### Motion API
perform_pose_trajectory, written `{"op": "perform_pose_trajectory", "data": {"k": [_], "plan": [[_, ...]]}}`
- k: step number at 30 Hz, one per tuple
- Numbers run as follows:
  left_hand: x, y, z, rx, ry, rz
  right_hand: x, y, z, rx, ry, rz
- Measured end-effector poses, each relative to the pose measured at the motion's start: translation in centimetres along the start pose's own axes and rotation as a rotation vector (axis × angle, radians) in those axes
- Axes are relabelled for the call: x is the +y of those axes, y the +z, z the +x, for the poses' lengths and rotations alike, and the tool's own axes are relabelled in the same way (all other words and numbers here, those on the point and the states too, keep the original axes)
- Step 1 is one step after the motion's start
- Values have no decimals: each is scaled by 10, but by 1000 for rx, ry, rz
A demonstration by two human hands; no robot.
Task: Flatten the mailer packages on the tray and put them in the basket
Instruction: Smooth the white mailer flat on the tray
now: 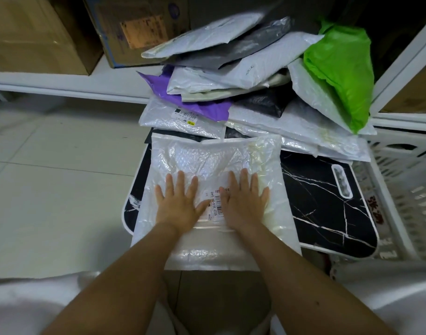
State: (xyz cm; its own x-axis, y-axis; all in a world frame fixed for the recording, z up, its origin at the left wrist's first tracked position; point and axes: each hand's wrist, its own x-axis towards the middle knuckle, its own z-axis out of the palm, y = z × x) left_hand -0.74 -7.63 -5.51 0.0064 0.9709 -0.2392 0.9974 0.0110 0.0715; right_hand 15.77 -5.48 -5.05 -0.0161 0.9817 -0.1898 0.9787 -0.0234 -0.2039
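A black marble-patterned tray [328, 209] sits low over a pale tiled floor [62, 165], with cardboard boxes [38, 32] on a white shelf behind it and a white slatted basket [405, 189] just to its right. On the tray's near end lies a white bubble mailer [214, 165], with a heap of mailers [255, 81] in white, grey, purple and green piled at the far end. The left hand [180, 201] and right hand [243, 201] both press flat on the bubble mailer beside its label, fingers [181, 180] straight and spread, gripping nothing.
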Motion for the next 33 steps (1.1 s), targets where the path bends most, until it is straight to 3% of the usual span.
{"op": "perform_pose_trajectory", "data": {"k": [7, 11, 15, 19, 23, 27, 33], "plan": [[-15, -11, -22, -37, 226, 62, 10, -18, 11, -119, -57, -10], [11, -10, -30, -188, 276, 6, -5, -34, -4, -231, -87, -5], [9, -15, -25, -288, 283, 165, -3, -23, -44, -232, -339, -120], [13, -10, -25, -263, 248, 295, 26, -15, -48, -256, -494, -326], [10, -5, -26, -210, 234, 310, 30, -11, -42, -227, -482, -303], [-19, -2, -26, -181, 258, 173, 47, -12, -40, -187, -440, -233], [-46, 0, -26, -65, 17, -17, 64, -16, -34, -62, -315, -131]]}}
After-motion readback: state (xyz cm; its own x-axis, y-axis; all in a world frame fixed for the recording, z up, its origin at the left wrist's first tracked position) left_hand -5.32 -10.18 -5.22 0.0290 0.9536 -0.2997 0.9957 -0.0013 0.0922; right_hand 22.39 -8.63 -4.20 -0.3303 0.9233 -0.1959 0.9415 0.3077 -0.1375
